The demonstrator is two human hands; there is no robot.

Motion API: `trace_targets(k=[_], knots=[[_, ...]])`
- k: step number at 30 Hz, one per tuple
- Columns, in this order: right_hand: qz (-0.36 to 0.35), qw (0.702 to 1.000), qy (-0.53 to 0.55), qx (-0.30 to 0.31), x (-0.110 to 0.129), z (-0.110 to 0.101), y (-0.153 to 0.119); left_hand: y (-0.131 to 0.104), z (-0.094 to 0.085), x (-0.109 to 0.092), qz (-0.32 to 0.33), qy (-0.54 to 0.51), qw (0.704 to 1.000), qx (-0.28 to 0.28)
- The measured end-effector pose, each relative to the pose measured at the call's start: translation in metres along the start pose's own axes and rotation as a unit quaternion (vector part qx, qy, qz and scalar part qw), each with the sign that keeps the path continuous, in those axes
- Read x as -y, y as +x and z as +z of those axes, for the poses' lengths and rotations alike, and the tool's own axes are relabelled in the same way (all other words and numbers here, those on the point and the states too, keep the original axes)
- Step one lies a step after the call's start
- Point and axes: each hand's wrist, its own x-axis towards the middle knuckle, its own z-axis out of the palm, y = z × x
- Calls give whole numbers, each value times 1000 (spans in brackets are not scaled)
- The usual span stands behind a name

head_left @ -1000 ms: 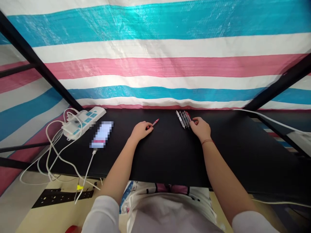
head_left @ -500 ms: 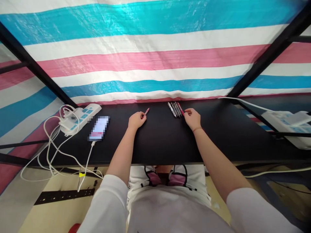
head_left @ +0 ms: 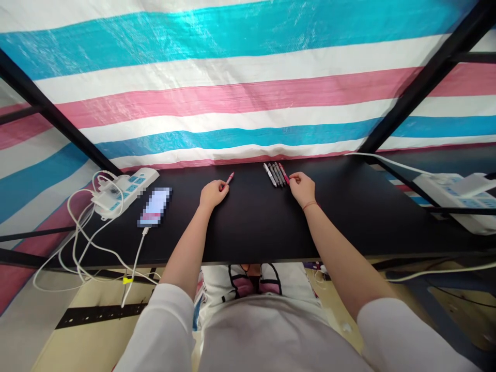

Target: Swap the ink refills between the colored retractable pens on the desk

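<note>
My left hand (head_left: 214,193) rests on the black desk, its fingers closed around a pen with a red tip end (head_left: 230,179) that points up and to the right. To the right, several pens lie side by side in a slanted row. A white pen (head_left: 269,175) forms the left end, grey-black pens (head_left: 278,174) sit in the middle, and a red pen (head_left: 283,173) is at the right end. My right hand (head_left: 303,188) pinches the near end of that red pen with thumb and fingertips. A thin red cord circles the right wrist.
A phone (head_left: 155,206) with a blurred screen lies at left, plugged into a white cable. Behind it stands a white power strip (head_left: 141,179) with tangled cords. Another power strip (head_left: 445,186) is at far right. A striped sheet (head_left: 240,98) hangs behind the desk (head_left: 248,227), between black metal posts.
The whole view has shifted slightly, so desk and hands appear a little further left. Both hands keep nearly the same places and grips; the pens stay in their row.
</note>
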Motion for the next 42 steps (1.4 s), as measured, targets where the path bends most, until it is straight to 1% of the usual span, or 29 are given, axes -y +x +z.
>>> trace_targets(k=[6,12,14,16,17,19,21,24,27,29,31,32,34,37,40,42], knots=[[10,1000,16,-13,1,0,0,-7,-3,-2,20,-5,1000,-1],[23,998,25,-55,6,-2,-3,-10,-8,-5,40,-28,999,-1],[20,997,25,-69,11,-2,-6,-10,-10,-6,54,-39,998,6],[-6,997,30,-72,18,-1,-11,-11,-11,-9,68,-52,996,11],[-25,997,34,-61,23,0,-15,-11,-11,-10,73,-61,995,13],[-50,996,65,-19,34,4,-22,-11,-11,-14,78,-94,992,18],[-62,992,106,37,47,10,-27,-9,-10,-19,89,-116,989,30],[-64,974,166,138,64,21,-26,-5,-7,-25,111,-131,984,48],[-45,958,202,198,75,32,-16,1,-4,-28,126,-148,980,48],[-17,943,246,224,78,40,-8,5,-2,-26,120,-172,977,38],[23,924,302,236,79,45,-3,8,0,-21,93,-210,973,19],[42,914,326,236,78,47,-2,9,1,-18,69,-236,969,7],[75,899,363,235,77,49,-1,11,3,-13,2,-301,954,-10],[118,880,393,237,75,46,-4,12,3,-7,-91,-407,909,-15],[152,867,395,264,76,40,-8,11,3,-7,-129,-506,853,-17],[165,854,386,307,77,36,-11,8,2,-11,-139,-575,806,-24]])
